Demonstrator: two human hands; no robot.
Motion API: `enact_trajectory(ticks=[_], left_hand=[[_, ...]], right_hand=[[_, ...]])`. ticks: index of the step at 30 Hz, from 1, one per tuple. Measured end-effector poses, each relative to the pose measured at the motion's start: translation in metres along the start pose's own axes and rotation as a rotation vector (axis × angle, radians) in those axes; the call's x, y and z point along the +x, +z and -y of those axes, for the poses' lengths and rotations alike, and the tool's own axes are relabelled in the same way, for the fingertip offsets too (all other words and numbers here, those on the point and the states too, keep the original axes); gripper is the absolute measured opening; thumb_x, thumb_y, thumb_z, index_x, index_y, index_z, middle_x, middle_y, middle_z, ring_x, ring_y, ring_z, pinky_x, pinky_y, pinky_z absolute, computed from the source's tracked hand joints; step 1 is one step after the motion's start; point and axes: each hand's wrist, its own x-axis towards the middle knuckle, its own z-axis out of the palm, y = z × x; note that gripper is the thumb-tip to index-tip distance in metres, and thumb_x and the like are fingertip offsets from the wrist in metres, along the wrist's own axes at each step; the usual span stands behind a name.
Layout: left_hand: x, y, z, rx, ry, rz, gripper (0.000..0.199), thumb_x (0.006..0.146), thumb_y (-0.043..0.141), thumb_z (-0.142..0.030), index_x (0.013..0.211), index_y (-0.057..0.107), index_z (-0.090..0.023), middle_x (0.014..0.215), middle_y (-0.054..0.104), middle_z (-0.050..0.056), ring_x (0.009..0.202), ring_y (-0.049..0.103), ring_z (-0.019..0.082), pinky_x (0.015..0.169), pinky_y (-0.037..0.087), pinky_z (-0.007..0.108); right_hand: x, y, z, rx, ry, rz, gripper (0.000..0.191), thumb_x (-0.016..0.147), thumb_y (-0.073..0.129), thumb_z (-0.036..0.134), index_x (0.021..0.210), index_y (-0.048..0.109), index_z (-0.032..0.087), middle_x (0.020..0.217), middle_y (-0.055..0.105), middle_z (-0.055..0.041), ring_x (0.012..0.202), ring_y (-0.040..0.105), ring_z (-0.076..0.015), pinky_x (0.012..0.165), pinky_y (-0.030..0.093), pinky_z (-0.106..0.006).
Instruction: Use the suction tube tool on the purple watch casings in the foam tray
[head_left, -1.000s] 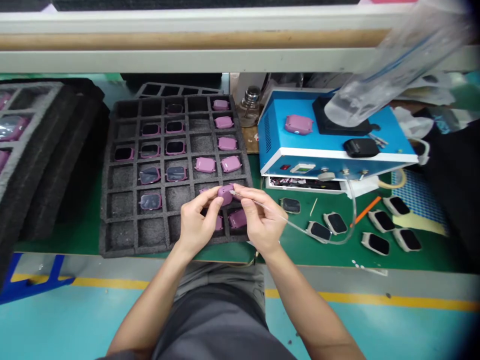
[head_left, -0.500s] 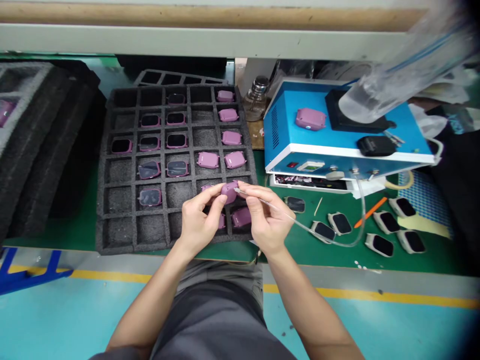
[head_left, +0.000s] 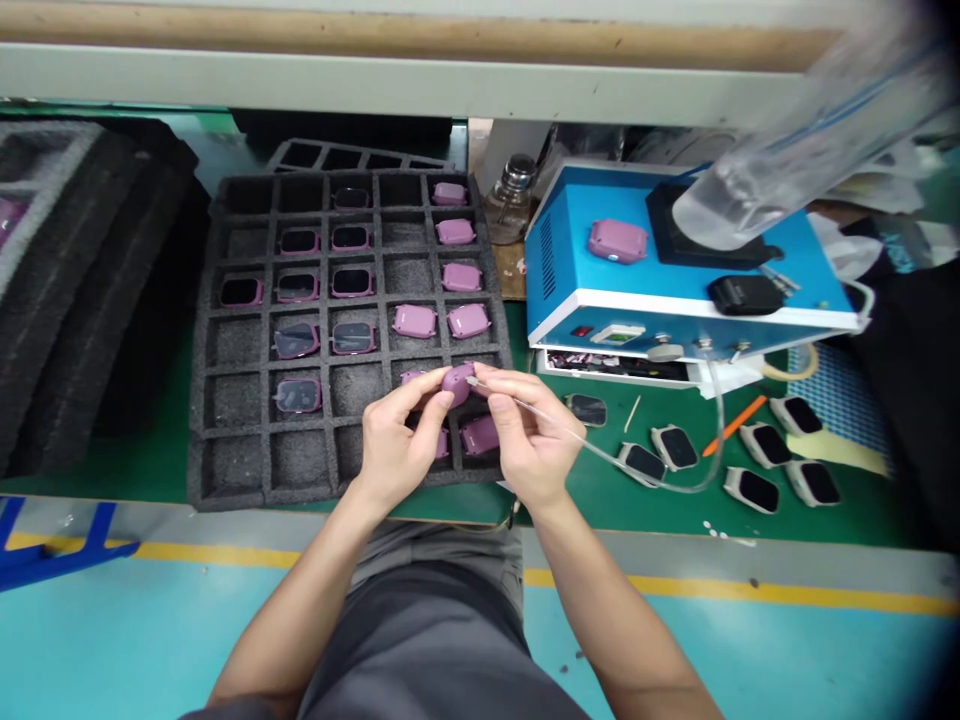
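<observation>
Between thumb and fingers, my left hand (head_left: 399, 435) holds a purple watch case (head_left: 456, 384) above the near right part of a black foam tray (head_left: 300, 470). My right hand (head_left: 536, 432) pinches the end of a clear thin tube (head_left: 600, 452), whose tip touches the case or lies right at it. From there the tube loops right and up to the front of a blue machine (head_left: 555, 290). Purple cases and dark-screened purple watches (head_left: 298, 288) lie in many tray compartments.
On the machine rest a purple case (head_left: 617, 241) and a black clip (head_left: 745, 295). Several pale watches (head_left: 752, 490) and an orange stick (head_left: 735, 425) lie at the right. Foam trays (head_left: 82, 300) are stacked left; a glass bottle (head_left: 511, 198) stands behind.
The view has shifted very slightly. Both hands keep their hold on the purple case and the tube, with hardly any movement between them.
</observation>
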Motion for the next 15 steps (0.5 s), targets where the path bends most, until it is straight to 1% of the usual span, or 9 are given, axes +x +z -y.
enact_trajectory(ticks=[5,9,15], left_hand=[[0.0012,-0.001,0.0011,0.002,0.035,-0.008,0.024,0.098,0.068,-0.03,0.116,0.08,-0.019,0.114,0.084,0.007,0.099,0.081,0.02,0.093,0.063,0.029],[0.0031,-0.0017,0.0021,0.026,0.041,-0.018,0.025,0.099,0.067,-0.032,0.115,0.08,-0.018,0.113,0.084,0.007,0.099,0.081,0.021,0.092,0.064,0.03],[0.0053,-0.0023,0.0054,0.07,0.041,-0.03,0.027,0.097,0.068,-0.035,0.114,0.081,-0.018,0.109,0.084,0.007,0.092,0.081,0.021,0.085,0.066,0.031]], right_hand=[[0.0018,0.0006,0.0003,0.014,0.004,0.008,0.015,0.101,0.066,0.023,0.107,0.079,0.028,0.111,0.082,-0.0057,0.109,0.079,-0.0237,0.098,0.067,-0.044],[0.0059,0.0026,0.0004,0.011,-0.022,0.001,0.014,0.101,0.066,0.023,0.105,0.079,0.028,0.109,0.082,-0.0055,0.107,0.08,-0.0223,0.096,0.067,-0.041],[0.0095,0.0036,-0.001,0.002,-0.034,0.009,0.014,0.102,0.065,0.026,0.104,0.079,0.027,0.109,0.082,-0.0066,0.106,0.08,-0.0221,0.097,0.066,-0.042]])
